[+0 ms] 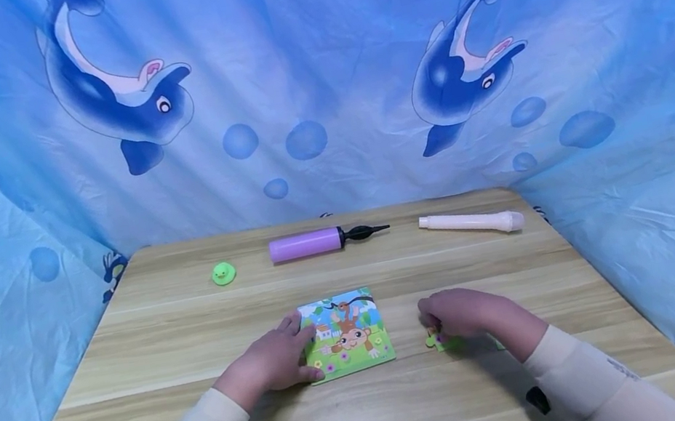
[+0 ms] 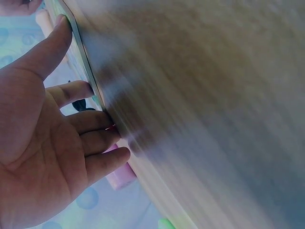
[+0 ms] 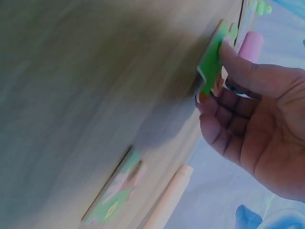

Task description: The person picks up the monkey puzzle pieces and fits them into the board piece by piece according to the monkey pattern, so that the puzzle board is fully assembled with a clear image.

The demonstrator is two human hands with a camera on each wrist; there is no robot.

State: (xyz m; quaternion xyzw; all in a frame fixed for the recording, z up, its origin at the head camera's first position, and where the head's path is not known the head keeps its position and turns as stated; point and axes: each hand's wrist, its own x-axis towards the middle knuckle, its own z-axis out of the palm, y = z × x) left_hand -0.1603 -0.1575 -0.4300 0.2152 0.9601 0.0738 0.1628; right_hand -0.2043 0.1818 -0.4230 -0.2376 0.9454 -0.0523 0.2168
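Observation:
A jigsaw picture of a monkey hanging from a branch [image 1: 349, 337] lies flat at the middle of the wooden table. Along its left side rests my left hand [image 1: 277, 356], fingers spread, the thumb touching the lower left corner. To the right, my right hand [image 1: 466, 311] pinches a green puzzle piece [image 3: 212, 62] between thumb and fingers. That piece is tilted close to the tabletop, and the hand partly covers it in the head view. Another puzzle piece [image 3: 114, 191] lies on the table beyond the right hand, mostly hidden by the wrist in the head view.
Toward the back of the table [image 1: 164, 326] lie a green toy duck [image 1: 224, 273], a purple hand pump with a black nozzle [image 1: 306, 244] and a pale pink stick with a clear rounded end [image 1: 470, 222]. A blue dolphin-print curtain [image 1: 320, 58] surrounds the table's back and sides.

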